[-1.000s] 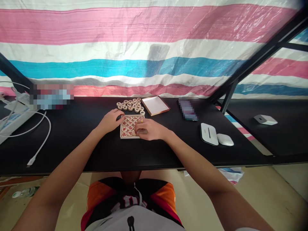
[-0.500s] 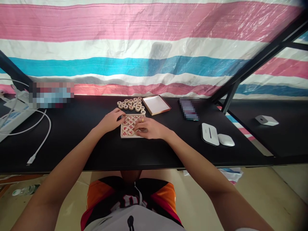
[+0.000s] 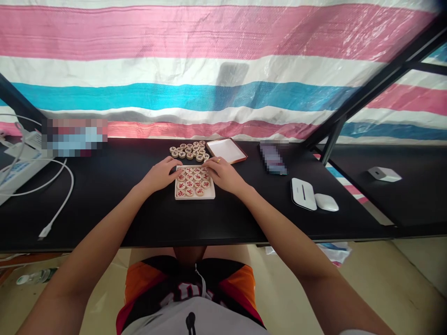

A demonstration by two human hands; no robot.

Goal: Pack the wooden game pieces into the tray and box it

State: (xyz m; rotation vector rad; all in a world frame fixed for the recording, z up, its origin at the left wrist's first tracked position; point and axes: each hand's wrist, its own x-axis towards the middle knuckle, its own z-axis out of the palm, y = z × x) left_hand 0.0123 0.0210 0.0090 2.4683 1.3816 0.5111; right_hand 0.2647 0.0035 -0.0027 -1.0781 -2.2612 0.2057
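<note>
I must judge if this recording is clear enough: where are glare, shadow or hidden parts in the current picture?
Head view: glare streaks at upper right on the striped sheet; a grey, shadow-like patch near its middle; a pixelated patch at back left, another at back right; pieces in the tray small, red marks visible.

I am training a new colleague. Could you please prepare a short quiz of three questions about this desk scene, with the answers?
1. True or false: in the white tray, a piece fills the near right corner.
2. Choose: what colour are the marks on the round pieces inside the tray?
A) black
B) red
C) green
3. Fill the gap: the person wears a ring on the ____ hand.

Key:
1. False; no piece lies in that corner.
2. B, red.
3. Right; the ring shows on the right hand.
</note>
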